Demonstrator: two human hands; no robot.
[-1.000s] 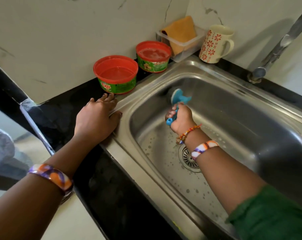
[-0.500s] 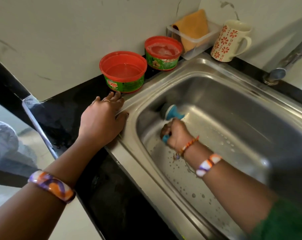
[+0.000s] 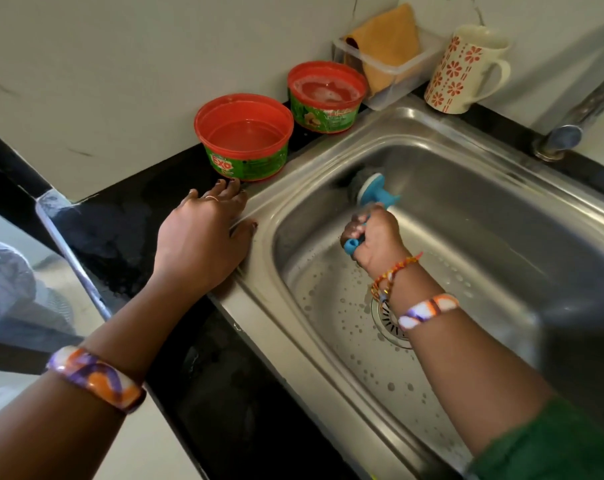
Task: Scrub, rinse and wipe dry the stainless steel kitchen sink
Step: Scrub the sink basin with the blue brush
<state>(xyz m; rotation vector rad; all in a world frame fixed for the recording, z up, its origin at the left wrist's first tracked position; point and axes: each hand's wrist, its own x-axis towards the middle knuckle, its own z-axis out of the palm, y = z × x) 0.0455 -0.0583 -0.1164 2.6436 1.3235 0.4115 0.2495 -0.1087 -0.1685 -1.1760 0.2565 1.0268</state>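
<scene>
Steel sink fills centre and right of frame, set in black counter. Right hand inside basin at centre, fingers curled tight round blue handle of brush; handle end pokes out below the fist. Brush head pressed against upper-left inner wall of basin, just under the rim; head blurred, bristle detail not readable. Left hand flat, fingers straight and spread, holding nothing; palm on counter at centre left, thumb on the sink's left rim. Ring on one finger. Droplets and suds spots scattered over basin floor, lower centre. Drain at lower centre, partly hidden by right wrist. Patterned bangle on left wrist, lower left; a similar bangle plus beaded threads on right wrist. Green sleeve at lower right corner. Two red-rimmed green tubs against wall, upper centre: near tub just beyond left fingertips, open, red inside; far tub beside it, foam inside. Clear tray at upper right holds orange cloth. Mug with red flower print right of tray, upright, at the sink's back corner. Tap at right edge, base on back rim, spout running out of frame.
</scene>
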